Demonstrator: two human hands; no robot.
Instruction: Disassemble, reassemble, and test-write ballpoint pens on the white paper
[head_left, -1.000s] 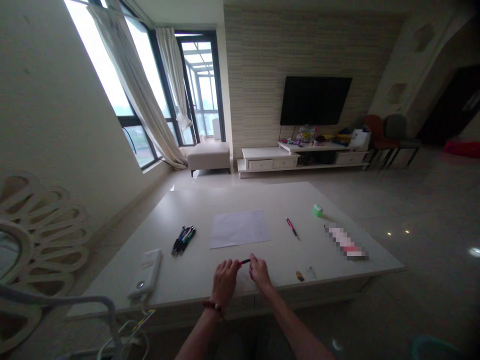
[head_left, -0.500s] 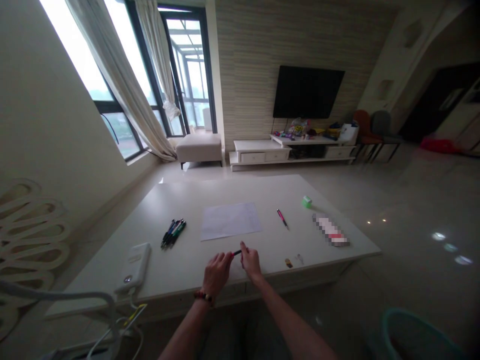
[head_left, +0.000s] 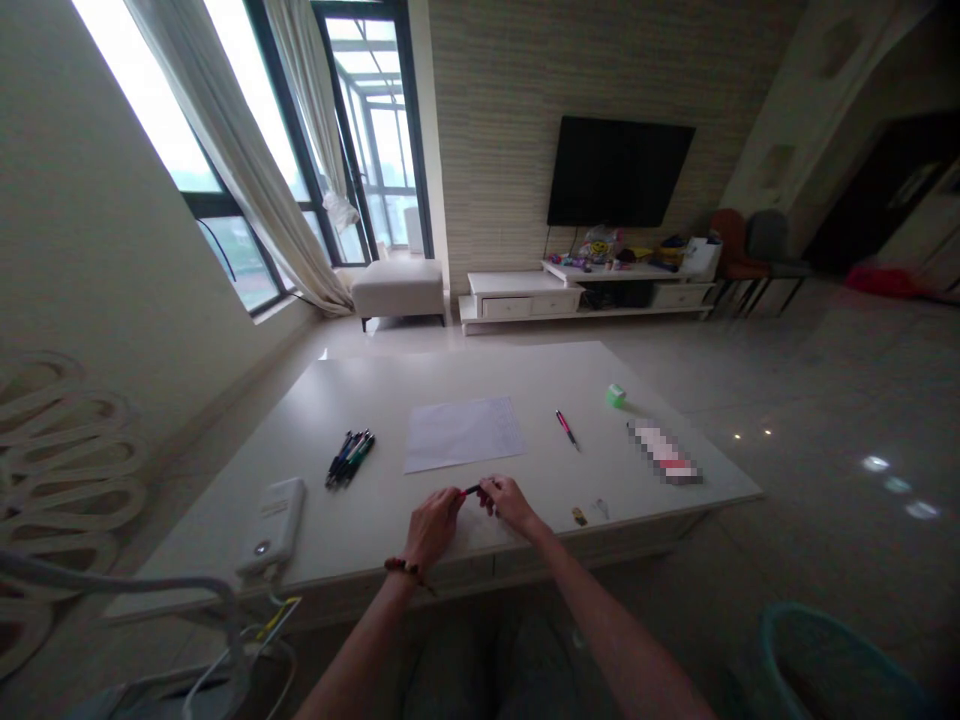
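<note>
Between my two hands, above the near edge of the white table, is a dark pen with a pinkish-red part. My left hand has its fingers closed on the pen's red end and wears a beaded bracelet at the wrist. The fingers of my right hand pinch the dark end. Just beyond my hands lies a sheet of white paper. To the right of the paper rests a pink and black pen, and a bundle of several dark pens lies to its left.
A white power bank with a cable sits at the left. On the right are a green sharpener-like item, a blurred-out packet and a small brown-gold piece. A teal basket stands at the lower right.
My right hand has turned and shifted slightly right, its raised thumb now lowered around the pen's end. Both hands appear slightly higher in view, along with the table.
</note>
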